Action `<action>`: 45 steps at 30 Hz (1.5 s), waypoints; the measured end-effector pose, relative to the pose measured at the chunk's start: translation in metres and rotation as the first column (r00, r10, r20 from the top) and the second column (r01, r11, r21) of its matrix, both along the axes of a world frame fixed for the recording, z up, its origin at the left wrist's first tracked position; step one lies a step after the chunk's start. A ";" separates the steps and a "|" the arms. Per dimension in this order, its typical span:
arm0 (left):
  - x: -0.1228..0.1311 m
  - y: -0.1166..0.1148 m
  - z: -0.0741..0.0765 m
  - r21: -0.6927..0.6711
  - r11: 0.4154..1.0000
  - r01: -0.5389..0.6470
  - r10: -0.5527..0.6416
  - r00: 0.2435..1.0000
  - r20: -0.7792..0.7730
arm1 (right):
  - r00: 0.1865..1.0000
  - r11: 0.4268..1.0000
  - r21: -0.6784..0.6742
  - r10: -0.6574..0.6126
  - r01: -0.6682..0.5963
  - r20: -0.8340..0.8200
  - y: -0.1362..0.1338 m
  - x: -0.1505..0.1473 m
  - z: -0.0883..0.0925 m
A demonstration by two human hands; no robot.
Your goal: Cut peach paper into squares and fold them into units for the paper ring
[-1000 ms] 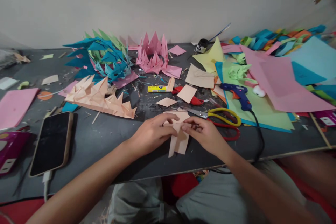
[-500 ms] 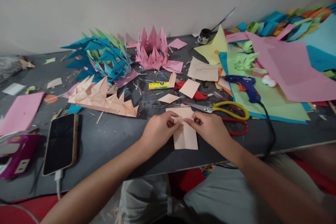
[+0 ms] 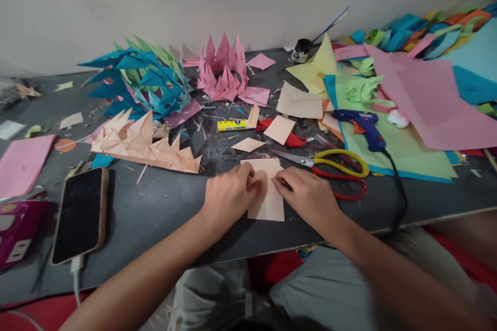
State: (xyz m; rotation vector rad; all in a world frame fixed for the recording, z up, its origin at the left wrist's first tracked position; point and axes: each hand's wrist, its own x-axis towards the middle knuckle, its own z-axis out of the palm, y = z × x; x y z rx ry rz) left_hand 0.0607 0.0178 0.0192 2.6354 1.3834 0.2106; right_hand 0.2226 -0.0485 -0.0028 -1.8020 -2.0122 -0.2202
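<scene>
Now touching flatter, likely steadier paper [image 3: 267, 208] left of scissors [image 3: 321, 157] with curled left hand [image 3: 228, 190] and right hand [image 3: 310, 192], pinch unclear.

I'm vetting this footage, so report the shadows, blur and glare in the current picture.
Head view, centre: a soft shadow on the peach paper; head view, left: no strong glare on the phone, but the grey bundle looks smeared; head view, upper right: a darkened corner.

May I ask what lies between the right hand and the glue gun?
In the head view, the scissors' handles lie between the right hand and the glue gun.
</scene>
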 end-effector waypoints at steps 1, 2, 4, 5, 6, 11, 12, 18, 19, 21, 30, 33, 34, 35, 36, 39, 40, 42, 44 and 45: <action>-0.001 0.000 -0.001 0.036 0.999 0.025 -0.026 0.999 0.023 | 1.000 1.000 0.017 0.011 -0.012 0.025 0.000 -0.001 0.000; -0.002 0.000 -0.002 0.068 0.996 0.056 -0.059 0.997 0.042 | 0.999 0.999 0.031 0.025 -0.026 0.045 0.000 -0.001 0.000; -0.004 0.001 -0.004 0.116 0.986 0.122 -0.131 0.989 0.065 | 0.997 0.997 0.050 0.061 -0.064 0.056 -0.001 -0.002 0.000; -0.004 0.001 -0.004 0.130 0.980 0.149 -0.159 0.985 0.072 | 0.995 0.995 0.053 0.083 -0.085 0.049 -0.002 -0.003 0.000; -0.005 0.001 -0.005 0.136 0.976 0.167 -0.179 0.981 0.079 | 0.994 0.993 0.053 0.106 -0.107 0.035 -0.003 -0.003 0.000; -0.008 0.001 -0.008 0.003 0.987 0.158 -0.155 0.968 0.196 | 0.978 0.978 0.027 0.206 -0.206 -0.027 -0.006 0.000 -0.002; -0.009 0.002 -0.009 -0.061 0.986 0.156 -0.138 0.961 0.239 | 0.975 0.975 0.016 0.222 -0.221 -0.028 -0.007 0.001 -0.002; -0.012 0.007 -0.011 -0.240 0.952 0.190 -0.081 0.912 0.401 | 0.958 0.958 -0.032 0.285 -0.285 -0.006 -0.007 0.005 -0.003; -0.011 0.007 -0.011 -0.239 0.951 0.194 -0.085 0.912 0.401 | 0.956 0.956 -0.034 0.292 -0.292 -0.007 -0.007 0.005 -0.003; -0.011 0.008 -0.009 -0.217 0.955 0.202 -0.107 0.918 0.381 | 0.953 0.952 -0.038 0.302 -0.302 -0.017 -0.007 0.006 -0.003; -0.013 0.007 -0.011 -0.014 0.925 0.381 -0.352 0.866 0.355 | 0.913 0.927 -0.043 0.357 -0.372 -0.196 -0.002 0.014 -0.002; -0.015 0.011 -0.013 0.038 0.887 0.460 -0.441 0.821 0.362 | 0.887 0.911 -0.016 0.396 -0.411 -0.236 0.001 0.017 -0.002; -0.016 0.012 -0.014 0.050 0.876 0.479 -0.465 0.812 0.354 | 0.882 0.907 -0.015 0.406 -0.421 -0.240 0.002 0.018 -0.001; -0.017 0.013 -0.014 0.061 0.865 0.498 -0.487 0.804 0.342 | 0.879 0.903 -0.018 0.413 -0.429 -0.239 0.002 0.019 -0.001; -0.017 0.014 -0.013 0.072 0.853 0.517 -0.510 0.795 0.327 | 0.878 0.901 -0.023 0.416 -0.433 -0.236 0.002 0.019 -0.001; -0.019 0.016 -0.011 0.105 0.818 0.565 -0.570 0.774 0.275 | 0.878 0.896 -0.043 0.422 -0.442 -0.228 0.002 0.020 0.000; -0.019 0.016 -0.010 0.110 0.808 0.578 -0.585 0.769 0.255 | 0.877 0.894 -0.047 0.425 -0.445 -0.225 0.002 0.020 0.000; -0.019 0.016 -0.009 0.105 0.796 0.596 -0.603 0.767 0.221 | 0.874 0.891 -0.044 0.433 -0.452 -0.219 0.003 0.021 0.000; -0.019 0.015 -0.009 0.093 0.791 0.605 -0.610 0.768 0.193 | 0.873 0.888 -0.042 0.439 -0.457 -0.213 0.004 0.021 -0.002; -0.019 0.015 -0.008 0.089 0.789 0.608 -0.613 0.769 0.181 | 0.872 0.886 -0.043 0.443 -0.461 -0.211 0.004 0.021 -0.002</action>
